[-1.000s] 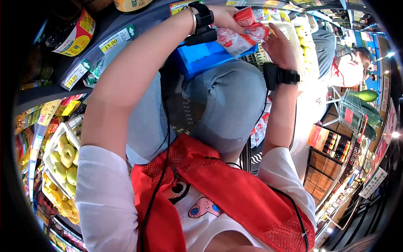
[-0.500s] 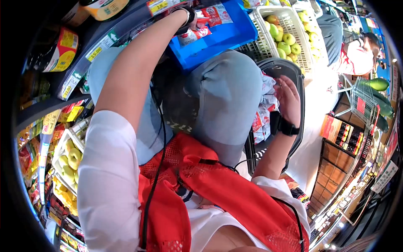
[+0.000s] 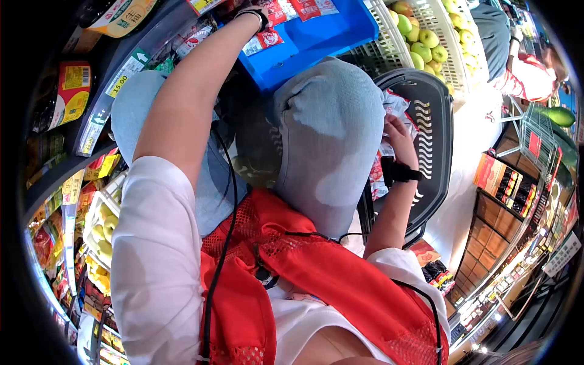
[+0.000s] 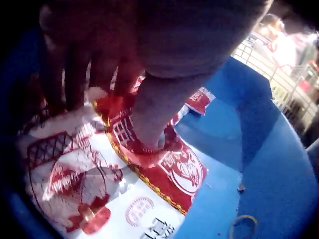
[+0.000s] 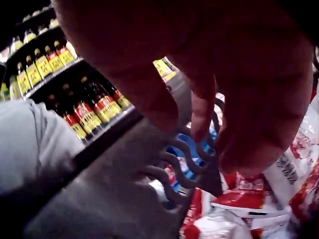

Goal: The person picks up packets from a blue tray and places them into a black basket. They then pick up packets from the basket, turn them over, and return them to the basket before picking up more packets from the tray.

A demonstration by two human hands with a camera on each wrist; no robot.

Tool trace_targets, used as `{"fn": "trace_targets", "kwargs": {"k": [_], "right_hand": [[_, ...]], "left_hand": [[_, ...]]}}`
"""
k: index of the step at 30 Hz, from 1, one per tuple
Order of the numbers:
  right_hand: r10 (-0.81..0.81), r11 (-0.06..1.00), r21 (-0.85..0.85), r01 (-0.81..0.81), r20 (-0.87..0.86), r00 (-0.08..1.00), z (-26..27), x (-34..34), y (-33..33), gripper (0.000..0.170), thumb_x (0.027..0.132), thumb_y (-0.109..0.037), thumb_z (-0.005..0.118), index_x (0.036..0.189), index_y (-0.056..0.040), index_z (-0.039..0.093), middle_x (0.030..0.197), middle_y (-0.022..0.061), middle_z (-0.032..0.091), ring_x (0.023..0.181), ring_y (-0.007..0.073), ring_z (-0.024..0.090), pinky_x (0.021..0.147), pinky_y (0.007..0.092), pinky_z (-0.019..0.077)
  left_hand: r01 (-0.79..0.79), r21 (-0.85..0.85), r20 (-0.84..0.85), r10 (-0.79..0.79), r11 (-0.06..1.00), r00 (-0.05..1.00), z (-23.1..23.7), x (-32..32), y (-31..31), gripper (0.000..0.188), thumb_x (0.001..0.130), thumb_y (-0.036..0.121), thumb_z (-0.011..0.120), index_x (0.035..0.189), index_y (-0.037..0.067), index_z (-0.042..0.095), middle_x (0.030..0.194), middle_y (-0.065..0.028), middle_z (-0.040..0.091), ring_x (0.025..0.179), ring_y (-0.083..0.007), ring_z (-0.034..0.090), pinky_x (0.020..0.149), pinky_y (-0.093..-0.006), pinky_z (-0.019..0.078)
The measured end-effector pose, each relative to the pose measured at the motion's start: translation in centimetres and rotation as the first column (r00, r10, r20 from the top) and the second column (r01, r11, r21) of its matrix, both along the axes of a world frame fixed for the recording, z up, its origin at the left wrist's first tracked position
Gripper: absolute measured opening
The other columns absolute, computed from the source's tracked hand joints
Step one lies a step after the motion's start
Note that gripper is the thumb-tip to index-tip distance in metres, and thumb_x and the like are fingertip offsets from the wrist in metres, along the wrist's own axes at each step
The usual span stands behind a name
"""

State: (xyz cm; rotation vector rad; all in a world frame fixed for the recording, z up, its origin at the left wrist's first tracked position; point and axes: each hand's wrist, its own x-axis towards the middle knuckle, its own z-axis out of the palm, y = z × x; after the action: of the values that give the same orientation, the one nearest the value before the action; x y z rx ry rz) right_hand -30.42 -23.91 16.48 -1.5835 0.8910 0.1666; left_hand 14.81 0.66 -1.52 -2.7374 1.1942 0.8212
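Note:
My left hand reaches into a blue bin and pinches a red-and-white packet. Its thumb lies across the packet's red band, while the fingertips are hidden along the upper edge. Other packets in red and white lie in the same bin. On the other side, my right hand hangs inside a dark grey shopping basket, fingers loosely bent. Right by those fingertips are several red-and-white packets heaped in the basket; nothing shows between the fingers.
My bent knee rises between bin and basket. White crates of apples stand beyond the basket. A shelf with price tags and bottles runs along the left. Farther right are another person and a shopping cart.
The left hand carried a packet beside the right hand, then went down into the blue bin. My right hand lowered into the basket. The head view shifted, showing more of the basket.

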Motion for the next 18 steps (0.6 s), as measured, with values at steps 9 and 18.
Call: {"fn": "trace_targets", "kwargs": {"k": [9,18], "right_hand": [[0.188,0.976,-0.084,-0.199,-0.126,0.974,-0.9,-1.2,1.3,0.027,0.090,-0.017,0.055,0.111,-0.0001,0.055,0.099,0.0047,0.060,0.091,0.0126,0.053,0.082,0.0265,0.0421],[0.296,0.928,-0.194,-0.319,-0.141,0.945,-4.5,-2.8,-1.0,0.030,0.090,-0.020,0.056,0.112,0.0004,0.055,0.100,0.0063,0.060,0.091,0.0147,0.054,0.081,0.0287,0.0422]], "left_hand": [[0.060,0.350,-0.142,-0.011,0.935,0.990,-10.3,4.4,-1.4,0.041,0.075,0.039,0.066,0.101,0.008,0.066,0.111,-0.0133,0.062,0.101,-0.0283,0.060,0.087,-0.0388,0.0483],[0.015,0.334,-0.175,0.046,0.942,0.984,-3.6,-0.9,-4.9,0.054,0.068,0.034,0.070,0.115,0.012,0.056,0.117,-0.0124,0.059,0.104,-0.0261,0.058,0.088,-0.0394,0.0461]]}}
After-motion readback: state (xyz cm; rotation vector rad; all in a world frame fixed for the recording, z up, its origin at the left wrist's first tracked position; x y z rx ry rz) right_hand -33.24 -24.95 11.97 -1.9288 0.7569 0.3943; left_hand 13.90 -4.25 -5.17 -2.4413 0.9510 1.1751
